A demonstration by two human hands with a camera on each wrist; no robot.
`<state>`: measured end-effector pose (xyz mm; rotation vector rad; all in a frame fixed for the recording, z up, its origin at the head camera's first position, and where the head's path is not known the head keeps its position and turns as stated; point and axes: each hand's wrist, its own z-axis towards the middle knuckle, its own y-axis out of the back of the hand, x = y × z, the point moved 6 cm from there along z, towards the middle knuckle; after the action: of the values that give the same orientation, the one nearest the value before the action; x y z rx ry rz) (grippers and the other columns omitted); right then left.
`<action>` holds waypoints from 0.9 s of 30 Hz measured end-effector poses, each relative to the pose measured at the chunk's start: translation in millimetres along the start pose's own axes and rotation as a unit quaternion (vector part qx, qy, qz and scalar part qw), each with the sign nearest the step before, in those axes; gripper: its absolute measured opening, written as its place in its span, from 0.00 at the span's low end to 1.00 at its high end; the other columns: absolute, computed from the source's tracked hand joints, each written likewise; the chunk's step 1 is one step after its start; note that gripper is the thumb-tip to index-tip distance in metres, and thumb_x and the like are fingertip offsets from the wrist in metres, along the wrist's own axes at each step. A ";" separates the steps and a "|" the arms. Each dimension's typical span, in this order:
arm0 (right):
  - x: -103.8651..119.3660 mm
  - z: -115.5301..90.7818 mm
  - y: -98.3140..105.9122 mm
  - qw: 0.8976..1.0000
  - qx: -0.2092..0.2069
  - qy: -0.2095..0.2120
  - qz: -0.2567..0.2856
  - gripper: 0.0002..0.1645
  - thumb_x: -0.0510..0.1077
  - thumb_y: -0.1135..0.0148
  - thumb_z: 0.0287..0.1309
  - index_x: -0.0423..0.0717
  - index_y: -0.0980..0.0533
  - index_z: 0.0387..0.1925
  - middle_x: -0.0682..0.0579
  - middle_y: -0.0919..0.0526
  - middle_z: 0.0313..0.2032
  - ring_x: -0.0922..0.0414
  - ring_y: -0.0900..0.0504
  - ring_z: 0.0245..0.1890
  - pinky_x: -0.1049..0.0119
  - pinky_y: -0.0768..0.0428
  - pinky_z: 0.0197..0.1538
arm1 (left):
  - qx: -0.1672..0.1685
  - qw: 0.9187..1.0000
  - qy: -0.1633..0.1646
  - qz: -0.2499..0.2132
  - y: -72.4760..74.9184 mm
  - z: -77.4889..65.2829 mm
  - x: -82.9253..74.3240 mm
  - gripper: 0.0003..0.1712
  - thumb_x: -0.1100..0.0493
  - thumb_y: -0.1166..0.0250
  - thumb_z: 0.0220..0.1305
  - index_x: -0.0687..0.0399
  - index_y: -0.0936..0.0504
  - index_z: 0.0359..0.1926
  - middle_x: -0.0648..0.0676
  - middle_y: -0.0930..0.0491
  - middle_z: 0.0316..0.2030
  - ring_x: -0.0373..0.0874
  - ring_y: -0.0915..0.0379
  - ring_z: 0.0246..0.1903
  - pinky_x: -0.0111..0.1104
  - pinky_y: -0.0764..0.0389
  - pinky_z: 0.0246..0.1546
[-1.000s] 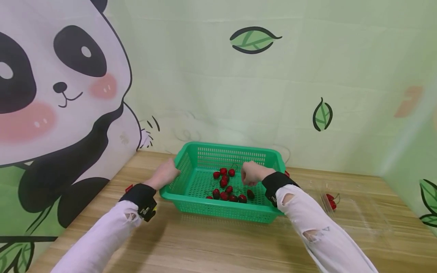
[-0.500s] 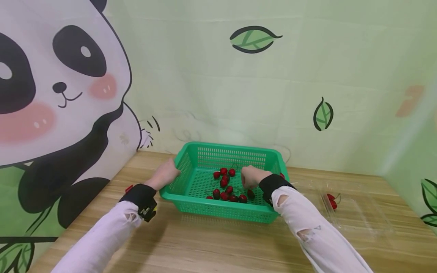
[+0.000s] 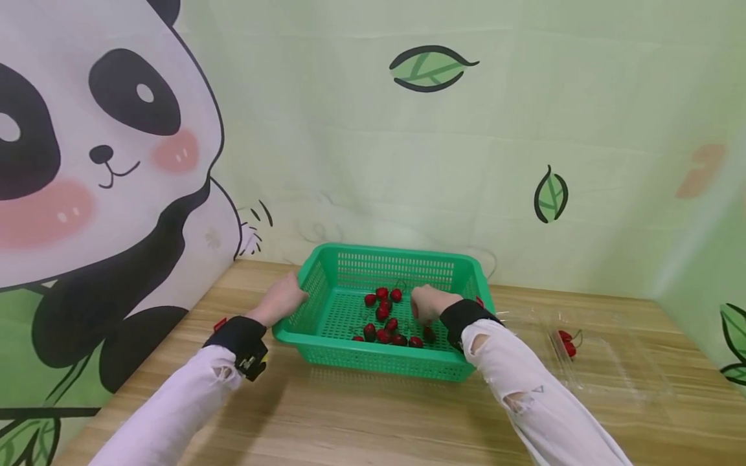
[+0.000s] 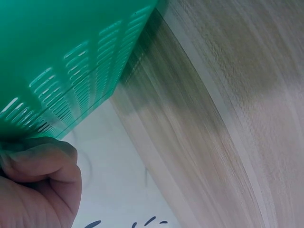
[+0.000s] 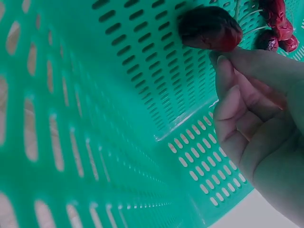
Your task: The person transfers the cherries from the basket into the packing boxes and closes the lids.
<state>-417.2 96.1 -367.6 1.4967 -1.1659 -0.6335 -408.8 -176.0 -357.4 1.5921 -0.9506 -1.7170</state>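
A green plastic basket (image 3: 384,366) with slotted walls stands on the table in the head view. Its left rim is gripped by my left hand (image 3: 281,299), whose curled fingers (image 4: 52,161) show against the basket in the left wrist view. Inside the basket lie several dark red cherries (image 3: 383,335), some with stems. My right hand (image 3: 431,302) reaches down inside, at the right part of the basket. Its thumb and index fingertips meet at the edge of one cherry (image 5: 211,28) in the right wrist view and pinch it; the exact contact is partly hidden.
To the right of the basket is a clear plastic box (image 3: 612,362) holding a few red cherries (image 3: 567,343). Behind the wooden table (image 3: 350,421) hangs a pale green backdrop (image 3: 361,149) with a panda and leaves printed on it.
My right hand has shifted slightly left and down within the basket. The cherries closest to it have moved a little. My left hand stays on the rim.
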 end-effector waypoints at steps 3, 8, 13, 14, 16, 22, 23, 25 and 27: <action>1.3 -0.7 -0.1 1.000 -0.001 0.003 0.001 0.13 0.25 0.40 0.59 0.37 0.15 0.41 0.44 0.14 0.41 0.56 0.24 0.34 0.65 0.29 0.36 | -0.002 1.000 -0.003 0.002 0.0 0.0 0.5 0.23 0.66 0.45 0.63 0.79 0.32 0.56 0.69 0.24 0.43 0.54 0.25 0.37 0.43 0.17 0.38; 3.4 -3.2 -0.1 1.000 0.000 0.010 0.012 0.07 0.27 0.37 0.61 0.37 0.15 0.36 0.45 0.14 0.35 0.56 0.19 0.30 0.66 0.23 0.35 | -0.006 1.000 -0.007 0.011 2.7 -1.7 -2.7 0.24 0.66 0.45 0.62 0.80 0.31 0.55 0.69 0.24 0.43 0.54 0.26 0.36 0.44 0.18 0.40; 4.6 -4.5 0.5 1.000 -0.001 0.022 0.023 0.05 0.29 0.35 0.62 0.37 0.15 0.36 0.45 0.13 0.36 0.53 0.15 0.31 0.65 0.19 0.36 | -0.006 1.000 -0.013 0.009 3.5 -2.4 -6.0 0.21 0.67 0.45 0.61 0.78 0.29 0.53 0.67 0.24 0.42 0.53 0.26 0.35 0.43 0.17 0.37; 4.4 -4.7 0.8 0.999 -0.002 0.024 0.022 0.06 0.29 0.35 0.61 0.37 0.15 0.36 0.45 0.14 0.35 0.53 0.16 0.30 0.66 0.20 0.35 | -0.006 1.000 -0.015 0.007 3.5 -2.4 -6.7 0.20 0.67 0.45 0.61 0.78 0.29 0.52 0.67 0.24 0.41 0.52 0.26 0.34 0.42 0.18 0.36; 3.8 -4.8 1.1 0.999 -0.004 0.026 0.022 0.06 0.28 0.36 0.61 0.37 0.15 0.35 0.46 0.14 0.34 0.54 0.16 0.29 0.66 0.22 0.35 | -0.007 1.000 -0.017 0.005 2.6 -1.8 -7.2 0.18 0.67 0.45 0.61 0.77 0.28 0.50 0.65 0.24 0.39 0.51 0.26 0.33 0.41 0.18 0.35; 4.0 -7.1 2.7 0.999 -0.014 0.025 0.024 0.07 0.28 0.35 0.61 0.38 0.14 0.31 0.47 0.14 0.31 0.53 0.15 0.28 0.68 0.21 0.33 | -0.007 1.000 -0.016 0.003 2.0 -1.8 -7.0 0.20 0.67 0.45 0.61 0.78 0.29 0.51 0.65 0.25 0.40 0.52 0.26 0.35 0.41 0.18 0.36; 4.4 -7.9 3.3 0.999 -0.014 0.025 0.026 0.07 0.29 0.35 0.61 0.38 0.14 0.30 0.46 0.13 0.31 0.53 0.14 0.28 0.68 0.21 0.32 | -0.007 1.000 -0.018 0.003 2.3 -2.0 -6.9 0.21 0.67 0.45 0.60 0.78 0.29 0.52 0.66 0.26 0.40 0.52 0.26 0.35 0.41 0.18 0.36; 5.0 -9.4 5.0 0.999 -0.014 0.026 0.028 0.07 0.29 0.36 0.62 0.37 0.14 0.30 0.46 0.13 0.30 0.52 0.14 0.28 0.69 0.22 0.31 | -0.009 1.000 -0.022 0.003 2.6 -2.2 -6.1 0.21 0.67 0.45 0.60 0.79 0.30 0.52 0.66 0.26 0.40 0.53 0.27 0.34 0.41 0.19 0.35; 4.6 -11.0 6.4 0.999 -0.012 0.024 0.035 0.08 0.29 0.36 0.62 0.37 0.14 0.30 0.45 0.13 0.30 0.51 0.13 0.28 0.70 0.23 0.29 | -0.011 1.000 -0.027 0.001 2.5 -2.0 -5.7 0.21 0.67 0.45 0.60 0.79 0.30 0.51 0.65 0.26 0.39 0.52 0.27 0.34 0.41 0.18 0.34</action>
<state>-408.1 97.0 -357.6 1.4374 -1.1660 -0.5595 -406.3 -173.0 -352.2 1.5366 -0.9555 -1.7702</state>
